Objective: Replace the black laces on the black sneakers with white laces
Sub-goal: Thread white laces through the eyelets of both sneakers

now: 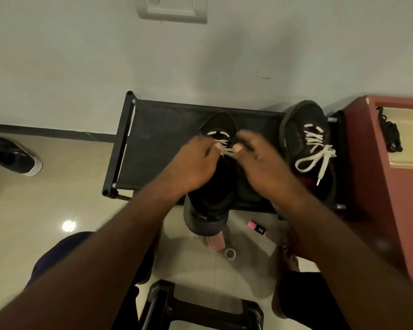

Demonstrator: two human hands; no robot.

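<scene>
Both hands pinch a flat white lace above the middle of a black fabric sneaker. The left hand and the right hand each close thumb and forefinger on a strand, with the other fingers loosely curled; blur softens the fingertips, so the exact hold is a little unclear.

The strands are drawn out to either side, probably to even the tension across the eyelets before the next crossing. Only the upper rows near the toe show white, so this shoe looks partly laced.

The sneaker rests on a low black mesh shoe rack set against a pale wall, which brings it up within easy reach. Its long axis runs straight away from the person; the toe points at the wall and the heel overhangs the rack's near edge.

Just to the right on the same rack sits a second black sneaker, toe also pointing away but tipped slightly. It is fully threaded with white lacing and tied in a bow, so it appears finished.

Further right, a tangle of black laces lies on a reddish-brown cabinet — set aside, out of the way.

On the tiled floor below lie a pink highlighter pen and a small roll of tape.
</scene>
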